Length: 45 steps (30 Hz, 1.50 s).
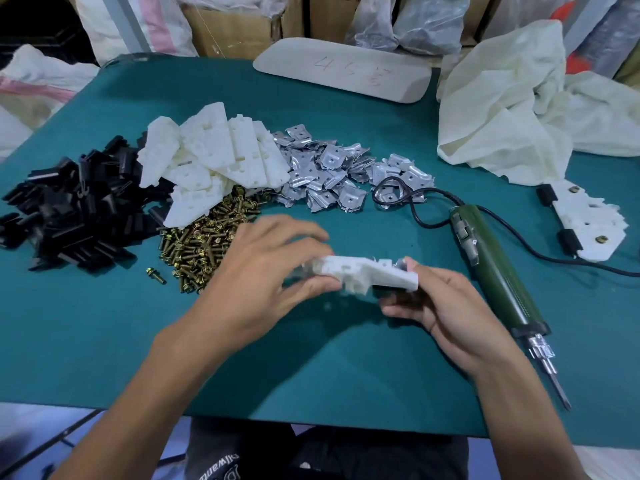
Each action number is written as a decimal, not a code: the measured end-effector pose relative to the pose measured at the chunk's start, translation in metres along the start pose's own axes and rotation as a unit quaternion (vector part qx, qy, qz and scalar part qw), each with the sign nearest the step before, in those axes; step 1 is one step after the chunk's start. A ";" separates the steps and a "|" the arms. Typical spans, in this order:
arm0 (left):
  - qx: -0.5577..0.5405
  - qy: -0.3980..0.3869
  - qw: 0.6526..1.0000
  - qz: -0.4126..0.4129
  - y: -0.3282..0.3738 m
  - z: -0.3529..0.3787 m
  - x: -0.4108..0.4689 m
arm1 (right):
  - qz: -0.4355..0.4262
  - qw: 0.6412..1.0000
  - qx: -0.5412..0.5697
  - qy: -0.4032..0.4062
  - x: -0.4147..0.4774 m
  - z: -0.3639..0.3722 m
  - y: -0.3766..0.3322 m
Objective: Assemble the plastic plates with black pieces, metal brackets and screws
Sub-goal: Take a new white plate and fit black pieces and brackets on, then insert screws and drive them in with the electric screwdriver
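Left hand (270,271) and right hand (446,306) are clamped on 1 plastic plate (367,271), 6 o'clock; judged light, rigid, best edge-gripped.

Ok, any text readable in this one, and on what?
"45": handwritten on the pale board; the mark after it is unclear.
Shirt print: upside down and cut off, not readable.
Screwdriver label: too small to read.

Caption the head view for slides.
Assembly: left hand and right hand hold a white plastic plate over the green table; electric screwdriver lies at right.
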<state>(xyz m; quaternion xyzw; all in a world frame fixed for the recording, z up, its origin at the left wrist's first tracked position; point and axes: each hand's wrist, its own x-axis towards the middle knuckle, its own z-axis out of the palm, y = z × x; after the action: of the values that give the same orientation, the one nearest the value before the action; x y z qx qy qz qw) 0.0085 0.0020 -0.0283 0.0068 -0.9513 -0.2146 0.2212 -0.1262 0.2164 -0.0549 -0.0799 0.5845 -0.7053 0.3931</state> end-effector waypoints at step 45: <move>-0.046 -0.037 0.977 -0.206 -0.015 0.006 -0.015 | -0.220 0.913 -0.341 0.043 0.033 0.003 -0.020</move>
<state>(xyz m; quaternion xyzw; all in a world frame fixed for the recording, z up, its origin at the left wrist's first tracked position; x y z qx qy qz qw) 0.0180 -0.0074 -0.0453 0.1847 -0.9261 -0.2991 0.1371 -0.1557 0.1925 -0.0479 -0.3054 0.7737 -0.5340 0.1514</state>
